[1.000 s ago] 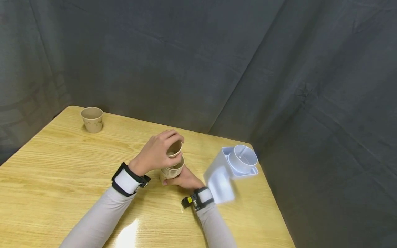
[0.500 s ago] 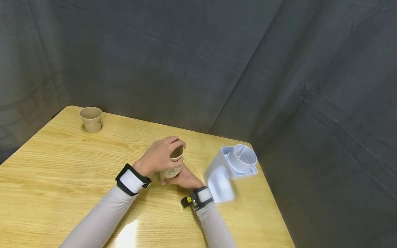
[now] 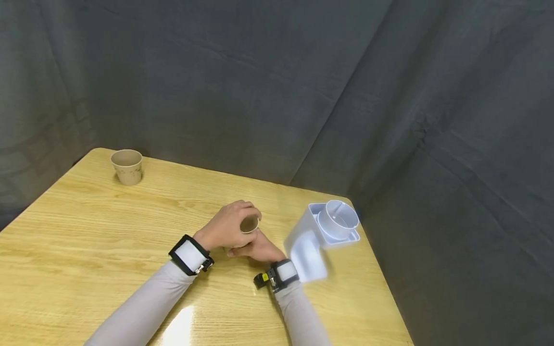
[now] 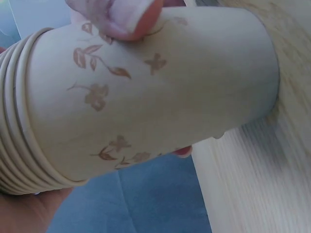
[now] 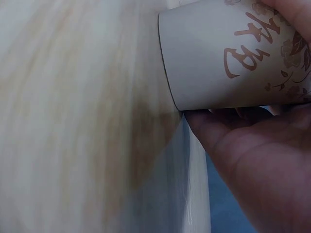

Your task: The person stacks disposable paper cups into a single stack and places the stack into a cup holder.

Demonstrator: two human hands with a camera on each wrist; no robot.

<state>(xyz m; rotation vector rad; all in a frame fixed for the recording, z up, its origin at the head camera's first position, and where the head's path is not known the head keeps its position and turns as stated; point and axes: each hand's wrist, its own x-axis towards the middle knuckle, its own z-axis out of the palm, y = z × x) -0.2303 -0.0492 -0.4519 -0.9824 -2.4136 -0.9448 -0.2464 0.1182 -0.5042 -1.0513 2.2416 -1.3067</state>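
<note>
A stack of nested brown paper cups point(image 4: 150, 92) stands on the table between my hands, printed with flowers. In the head view, my left hand point(image 3: 229, 226) grips the top of the stack around the rim, and the open mouth of the top cup point(image 3: 249, 224) shows between thumb and fingers. Lower down, my right hand point(image 3: 259, 247) holds the side of the stack with its thumb and fingers. Close up in the right wrist view, the bottom cup point(image 5: 209, 58) sits on the wood and bears brown lettering. My hands cover most of the stack in the head view.
Another paper cup point(image 3: 128, 168) stands upright near the table's far left corner. To the right of my right hand is a translucent white plastic container point(image 3: 303, 240) with a round cup-like part point(image 3: 339, 221) on top. Dark cloth point(image 3: 216, 96) hangs behind the wooden table point(image 3: 108, 240).
My left hand has come down with the cup it held above the stack, and that cup is now nested on top. My right hand has stayed in place around the stack.
</note>
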